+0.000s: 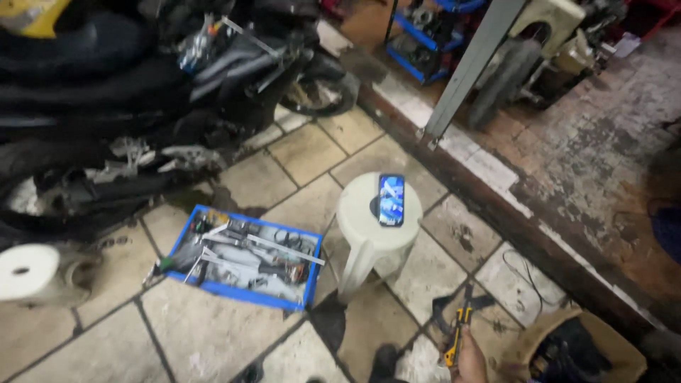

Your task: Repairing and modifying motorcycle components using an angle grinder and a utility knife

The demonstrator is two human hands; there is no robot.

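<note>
My right hand (469, 364) shows at the bottom edge, closed around a yellow and black hand tool (457, 332) that points up and away from me; its exact kind is unclear. My left hand is out of view. Just beyond the tool stands a white plastic stool (369, 245) with a smartphone (391, 200) lying on its seat, screen lit. Left of the stool, a blue tool tray (213, 287) rests on the tiled floor, filled with several wrenches and other metal tools.
A dark motorcycle (142, 92) fills the upper left, and a white roll (27, 272) lies at the left edge. A brown open bag (539, 339) sits at the bottom right. A raised concrete step (511, 213) and a grey metal post (468, 64) cross the right side.
</note>
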